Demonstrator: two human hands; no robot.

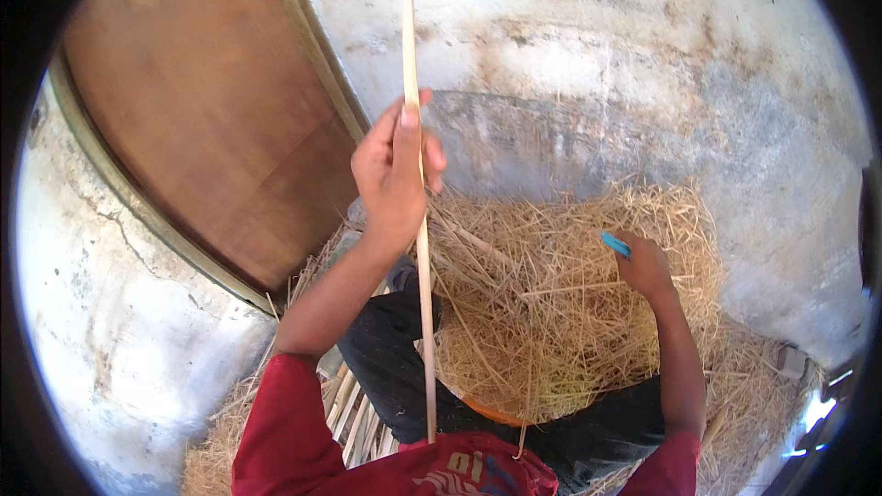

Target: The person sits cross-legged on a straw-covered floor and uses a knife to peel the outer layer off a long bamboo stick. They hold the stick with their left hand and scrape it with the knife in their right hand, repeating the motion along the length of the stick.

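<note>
My left hand (pixel 395 165) is raised in front of me, its thumb and fingers closed on a long pale wooden strip (pixel 424 285). The strip stands nearly upright, running from my lap past the top edge of the view. Away to the right, my right hand (pixel 646 268) is closed around a bright blue object (pixel 616 244). Only one end of it sticks out of the fist, so its kind is hidden; it looks like a handle. That hand is over a heap of straw-like shavings (pixel 551 312), apart from the strip.
Shavings spread across the floor to a stained plaster wall (pixel 588 64). A brown door (pixel 211 110) in a frame stands at left. More pale strips (pixel 354 418) lie beside my left leg. My bent legs (pixel 386 349) surround the heap's near side, with an orange rim (pixel 496 411) between them.
</note>
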